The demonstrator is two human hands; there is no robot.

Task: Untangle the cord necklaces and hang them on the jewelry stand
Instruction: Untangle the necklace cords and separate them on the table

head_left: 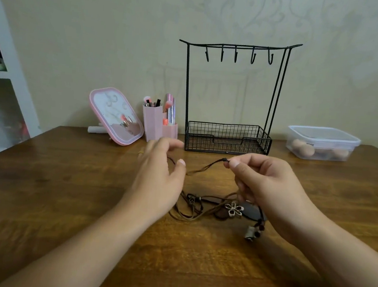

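Note:
A tangle of brown and black cord necklaces lies on the wooden table, with a flower pendant and a beaded pendant in it. My right hand pinches the knotted end of a brown cord between thumb and forefinger, lifted above the pile. My left hand hovers to the left with curled fingers at the cord's other stretch; its grip is blurred. The black wire jewelry stand with several empty hooks stands behind, against the wall.
A pink mirror and pink brush holders sit at the back left of the stand. A lidded plastic box with round sponges is at the back right. White shelving rises at the far left.

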